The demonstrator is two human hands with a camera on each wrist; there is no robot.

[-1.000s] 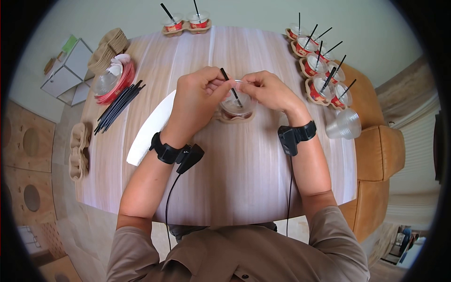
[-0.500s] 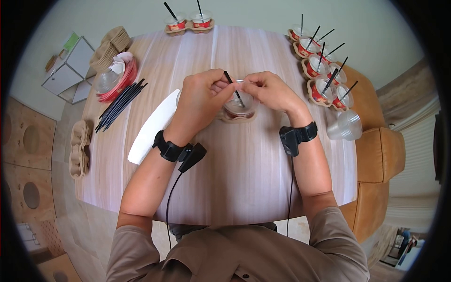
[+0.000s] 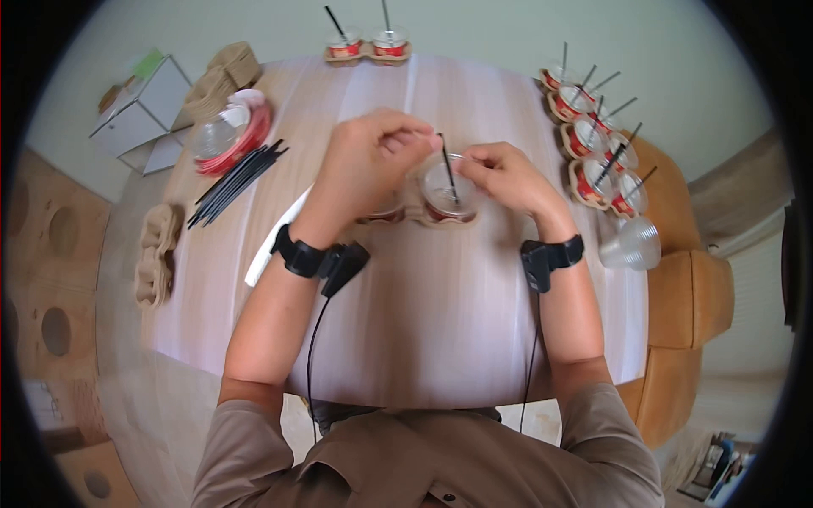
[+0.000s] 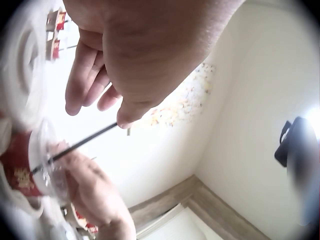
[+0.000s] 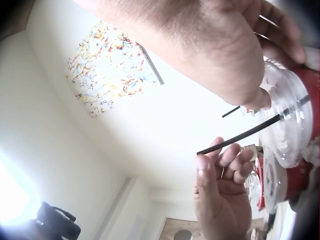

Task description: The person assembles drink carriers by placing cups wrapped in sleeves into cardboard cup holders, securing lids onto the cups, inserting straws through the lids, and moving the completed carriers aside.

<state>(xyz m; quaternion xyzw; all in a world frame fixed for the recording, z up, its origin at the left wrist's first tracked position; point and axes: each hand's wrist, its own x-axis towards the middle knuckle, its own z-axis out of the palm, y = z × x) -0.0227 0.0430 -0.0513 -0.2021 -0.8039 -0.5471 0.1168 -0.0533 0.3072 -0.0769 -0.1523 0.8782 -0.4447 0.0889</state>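
Observation:
A clear-lidded cup [image 3: 445, 193] stands in a cardboard carrier [image 3: 445, 222], beside a second lidded cup partly hidden by my left hand. A black straw [image 3: 448, 169] rises through the nearer lid. My left hand [image 3: 373, 165] is at the straw's upper end; in the left wrist view the thumb of the left hand [image 4: 135, 65] meets the straw [image 4: 85, 142], the other fingers parted from it. My right hand [image 3: 512, 182] grips the cup at its lid edge; in the right wrist view the right hand [image 5: 225, 55] has its thumb against the lid [image 5: 282, 117].
Filled carriers of red cups [image 3: 586, 135] line the right edge, near stacked clear cups [image 3: 631, 245]. Another filled carrier [image 3: 367, 57] stands at the back. Left are loose straws [image 3: 237, 182], red cups [image 3: 233, 152], stacked carriers [image 3: 212, 93], an empty carrier [image 3: 157, 254] and a white sheet [image 3: 275, 241].
My left fingers have loosened from their pinch on the straw and parted. My right hand has moved from the straw to the lid's right edge. The head view has shifted.

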